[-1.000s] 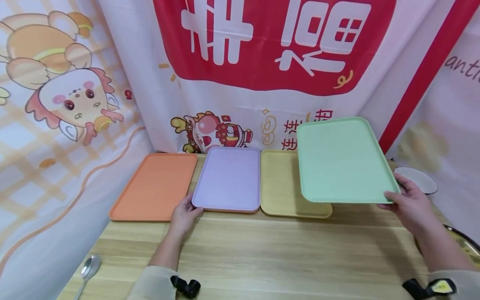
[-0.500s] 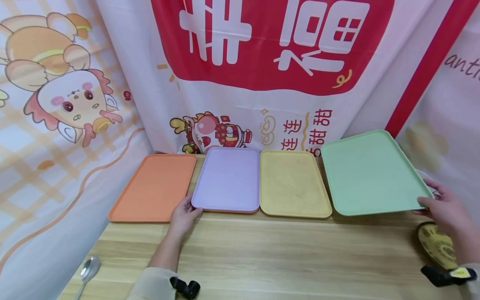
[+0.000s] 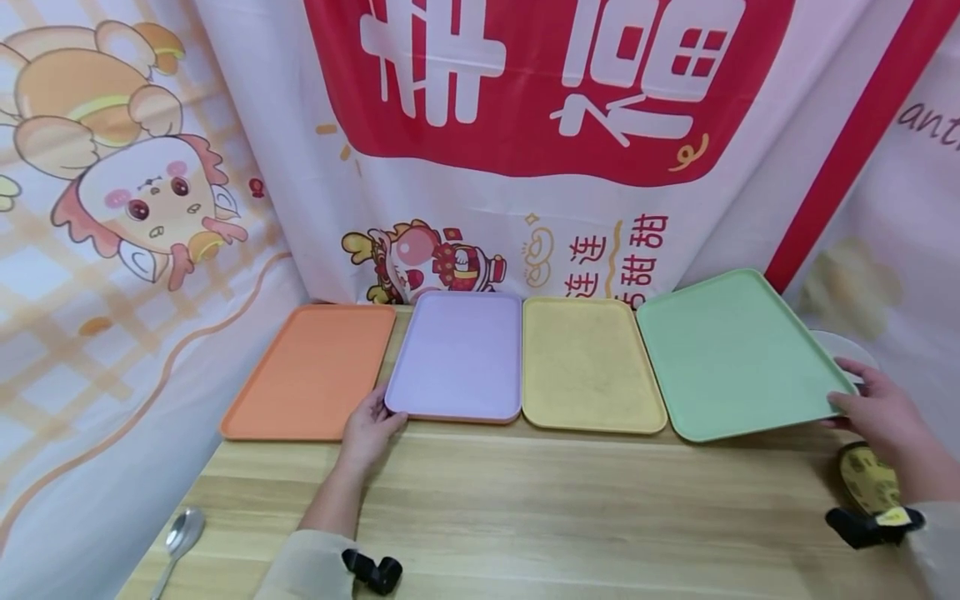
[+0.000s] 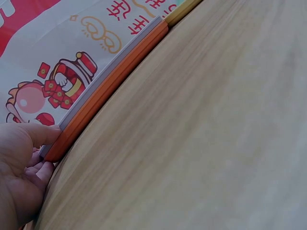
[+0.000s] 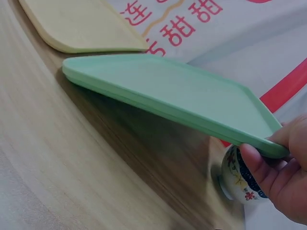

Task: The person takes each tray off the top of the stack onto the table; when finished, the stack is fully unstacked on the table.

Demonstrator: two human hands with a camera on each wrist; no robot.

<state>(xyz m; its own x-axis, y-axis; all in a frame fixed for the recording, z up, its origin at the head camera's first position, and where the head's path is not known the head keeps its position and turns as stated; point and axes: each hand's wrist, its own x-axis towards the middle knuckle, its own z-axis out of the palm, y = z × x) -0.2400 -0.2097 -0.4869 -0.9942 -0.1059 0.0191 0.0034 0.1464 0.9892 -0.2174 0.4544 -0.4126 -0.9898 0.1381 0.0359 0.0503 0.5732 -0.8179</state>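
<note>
Pale green, plastic-looking rectangular tray (image 3: pixel 742 358) at the right end of a row: I read it as tilted, right side raised off the wood-grain bench (image 3: pixel 525 517), left side low; whether that low side touches the wood, I cannot tell. My right hand (image 3: pixel 873 408) pinches its near right corner between thumb and fingers. Just beside it on the left, a yellow rectangular tray (image 3: pixel 592 364) lies flat. Next along, a lavender rectangular tray (image 3: pixel 457 354) sits on an orange lower tray (image 4: pixel 106 90), whose rim I get best from the left wrist. My left hand (image 3: pixel 367 435) pinches the near left corner of that pair, thumb on top, fingers beneath. Left end of the row: a flat orange rectangular tray (image 3: pixel 311 375), just beside the same hand. Farther out, I log a white bowl with a floral pattern (image 5: pixel 235 179) near the raised green corner, partly hidden; a round gold-patterned object (image 3: pixel 864 479), partly behind my right forearm; a shiny metal spoon (image 3: pixel 182 533) toward the left edge; and a white printed cloth (image 3: pixel 487 196) with a red panel hanging behind.
</note>
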